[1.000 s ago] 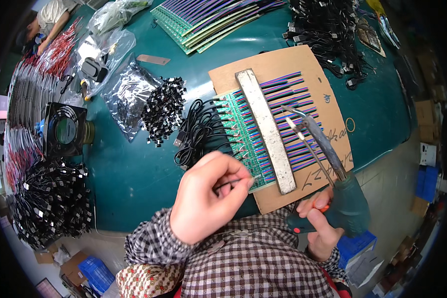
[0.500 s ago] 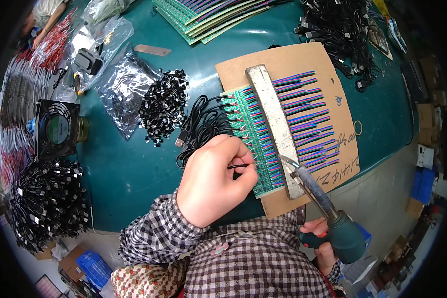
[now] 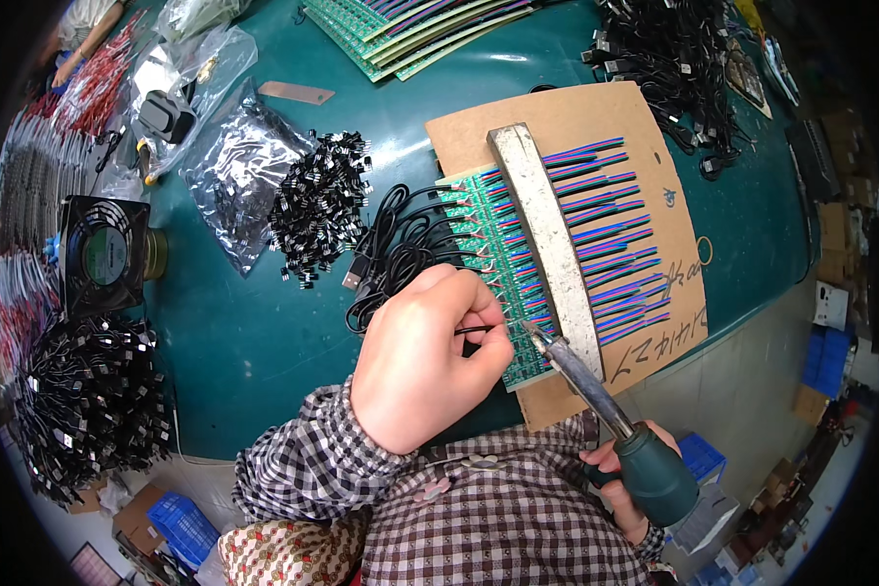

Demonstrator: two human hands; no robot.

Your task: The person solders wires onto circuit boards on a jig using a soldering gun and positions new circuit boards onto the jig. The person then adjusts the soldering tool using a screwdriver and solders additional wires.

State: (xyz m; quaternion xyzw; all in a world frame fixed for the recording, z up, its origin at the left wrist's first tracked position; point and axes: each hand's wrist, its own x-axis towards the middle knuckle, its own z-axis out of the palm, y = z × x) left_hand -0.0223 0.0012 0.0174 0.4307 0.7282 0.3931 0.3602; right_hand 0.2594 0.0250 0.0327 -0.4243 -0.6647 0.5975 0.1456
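**Around the green bench**

A small black fan stands at the left edge. Beside it lie clear bags and a loose heap of small black parts. Bundled black cables pile up lower left, and more green boards are stacked at the top.

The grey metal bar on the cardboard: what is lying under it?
Under the grey metal bar lie coloured wires, which come out on its right side, and green circuit boards on its left. How wires and boards meet beneath the bar is covered.
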